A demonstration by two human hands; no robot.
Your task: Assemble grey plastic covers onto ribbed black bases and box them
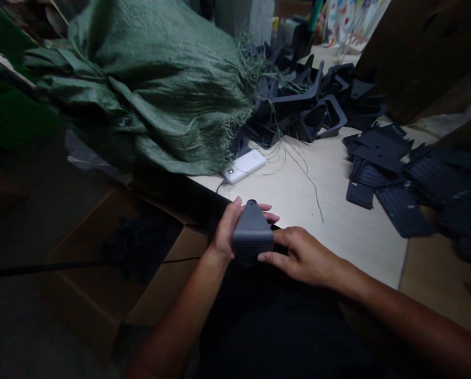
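Between my hands is a dark grey plastic housing (253, 229) with a tapering top that ends in a small hole. My left hand (227, 229) wraps round its left and far side, thumb up along the edge and fingertips showing behind it. My right hand (298, 255) grips the lower right side, thumb in front and fingers partly hidden behind the part. The housing is held over the near edge of the pale table (318, 184), close to my body. Its underside is in shadow.
A green woven sack (160, 89) with frayed threads lies at the back left, by similar grey housings (322, 118). A white power bank (245, 166) with a cable sits before it. Flat black panels (401, 208) are piled right. An open cardboard box (89, 273) with dark parts stands lower left.
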